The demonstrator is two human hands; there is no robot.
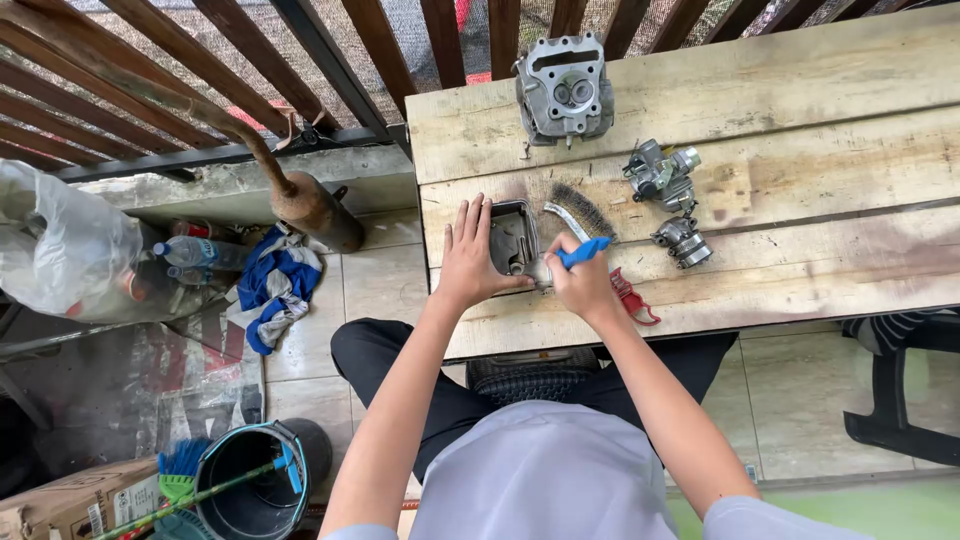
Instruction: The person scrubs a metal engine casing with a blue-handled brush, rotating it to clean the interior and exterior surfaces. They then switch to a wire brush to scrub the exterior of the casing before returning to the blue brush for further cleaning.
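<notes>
Now left hand (pixel 468 255) flat, fingers spread, steadying metal cover (pixel 513 238); right hand (pixel 582 283) clamped on blue-handled tool (pixel 581 252).

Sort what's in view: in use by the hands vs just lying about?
In use: left hand steadying metal cover; right hand gripping blue-handled tool.

Lying about: wire brush, cylinder head, carburetor, small metal part, red item, bucket.

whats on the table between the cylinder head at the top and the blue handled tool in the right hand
In the head view, a wire brush lies between the cylinder head and the blue-handled tool held in the right hand.
</notes>
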